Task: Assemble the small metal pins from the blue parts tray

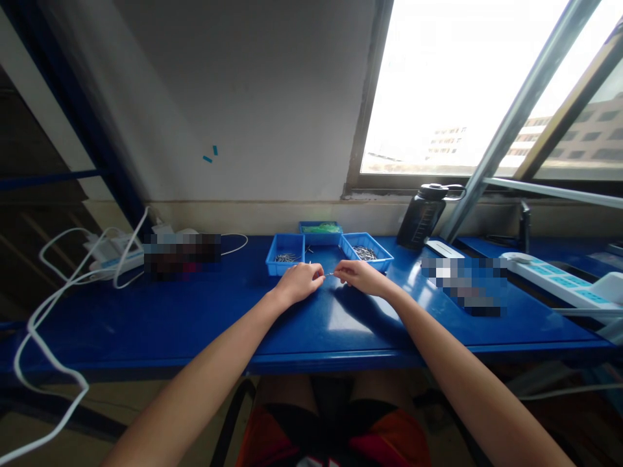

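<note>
My left hand [299, 283] and my right hand [363, 277] meet low over the blue table, fingers closed in a pinch. Between their fingertips runs a small, thin, shiny metal piece [329, 274], too small to name, with one end at each hand. Just beyond my left hand stands a blue bin [270, 261] with slim metal pieces [288, 257] inside. Behind my right hand, a second blue bin [388, 262] contains many similar metal pieces [364, 253]. A third blue bin [321, 237] at the back has green, see-through material [321, 227] in it.
A dark bottle [421, 217] stands at the back right, near a white power strip [559, 282]. White cables [36, 334] trail over the table's left side. The table's front edge [335, 357] lies close to my forearms. Blurred patches hide items on both sides.
</note>
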Available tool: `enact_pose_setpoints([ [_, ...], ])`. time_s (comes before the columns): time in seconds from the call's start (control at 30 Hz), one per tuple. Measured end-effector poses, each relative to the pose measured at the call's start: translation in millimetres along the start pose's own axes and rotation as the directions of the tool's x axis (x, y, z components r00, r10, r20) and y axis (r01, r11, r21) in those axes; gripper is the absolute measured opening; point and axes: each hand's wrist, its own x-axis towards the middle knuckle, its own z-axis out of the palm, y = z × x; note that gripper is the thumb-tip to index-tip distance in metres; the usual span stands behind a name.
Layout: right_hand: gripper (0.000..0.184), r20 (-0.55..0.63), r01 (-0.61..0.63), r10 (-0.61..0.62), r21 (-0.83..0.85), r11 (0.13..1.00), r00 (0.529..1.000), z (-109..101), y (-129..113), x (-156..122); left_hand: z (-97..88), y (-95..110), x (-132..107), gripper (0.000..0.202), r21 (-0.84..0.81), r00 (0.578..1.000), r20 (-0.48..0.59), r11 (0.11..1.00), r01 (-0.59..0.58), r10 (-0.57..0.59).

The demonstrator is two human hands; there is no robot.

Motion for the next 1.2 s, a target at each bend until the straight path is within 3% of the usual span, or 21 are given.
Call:
enact_pose_setpoints([
  [0.47, 0.017, -0.027, 0.006, -0.008, -0.06, 0.998, 1.0, -1, 1, 0, -0.1, 0, 0, 0.022, 0.023, 1.0, -0.017, 1.0, 0.02, -0.02],
  [0.67, 0.022, -0.013, -0.032, 0.031, -0.052, 0.998, 0.999, 0, 2, 0, -1.5, 1, 0, 0.029, 0.015, 0.998, -0.04, 0.999, 0.047, -0.047],
  [0.93, 0.026, -0.003, 0.003, -0.003, -0.08, 0.997, 1.0, 2, 3, -1, -3.3, 5, -1, 0.031, -0.012, 0.995, -0.071, 0.998, 0.066, -0.066],
  [1.2, 0.033, 0.03, 0.054, -0.055, 0.051, 0.997, 0.998, 3, 4, 0, -7.2, 11, -2, 0.028, -0.107, 0.987, -0.157, 0.993, -0.053, 0.036],
])
